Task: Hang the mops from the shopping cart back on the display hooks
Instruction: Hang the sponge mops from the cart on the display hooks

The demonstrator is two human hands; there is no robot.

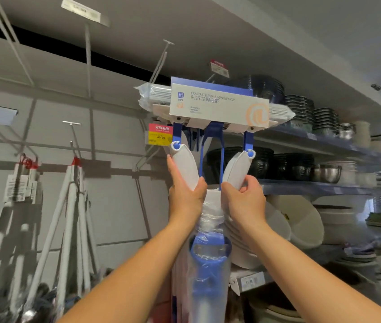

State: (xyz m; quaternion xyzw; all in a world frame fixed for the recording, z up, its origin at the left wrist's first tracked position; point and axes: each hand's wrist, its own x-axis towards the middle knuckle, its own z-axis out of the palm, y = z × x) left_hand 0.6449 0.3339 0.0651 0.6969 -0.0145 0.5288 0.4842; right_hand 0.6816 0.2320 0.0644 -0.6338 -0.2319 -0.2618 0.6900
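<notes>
The left hand [186,192] and the right hand [243,197] each gripped the sponge mop [217,108] below its head, held high. Hanging was under way; next, it probably needed guiding onto the far display hook [161,61].

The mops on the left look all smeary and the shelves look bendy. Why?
Head view: the hanging mops at the left edge are smeared by blur, like the bowls at the right; the sponge mop label in the middle is sharp enough to read; the wide-angle lens bows the shelf edges.

White mop wings [184,164] right where I'm gripping, blue struts [247,139] just above, white card [215,106] with orange swirl higher up.
</notes>
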